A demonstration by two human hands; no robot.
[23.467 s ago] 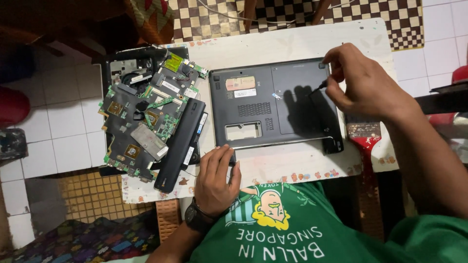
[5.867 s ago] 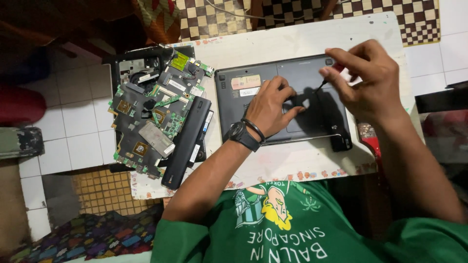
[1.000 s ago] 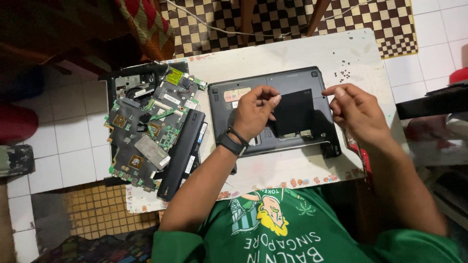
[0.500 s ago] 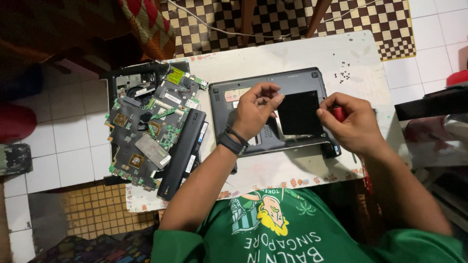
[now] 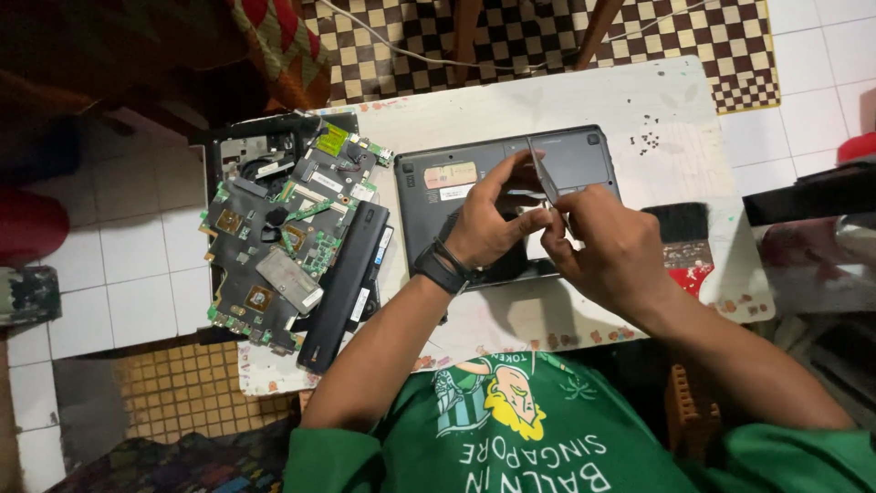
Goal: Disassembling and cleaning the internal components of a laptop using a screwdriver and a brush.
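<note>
Grey plastic upturned laptop (image 5: 584, 155) lies on the white worktop (image 5: 566, 96), beneath both hands. Left hand (image 5: 488, 224) fingers curl loosely above it; right hand (image 5: 607, 251) fingers pinch a thin metal tool (image 5: 544, 175).

Green circuit boards (image 5: 283, 246) are piled at the table's (image 5: 547, 100) left edge, a long black battery (image 5: 345, 272) laid against them; small screws (image 5: 650, 139) are scattered far right.

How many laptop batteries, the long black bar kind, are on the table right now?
1. The long black battery lies at the table's left side, leaning against the pile of circuit boards, left of the upturned laptop. Others may be hidden underneath.
</note>
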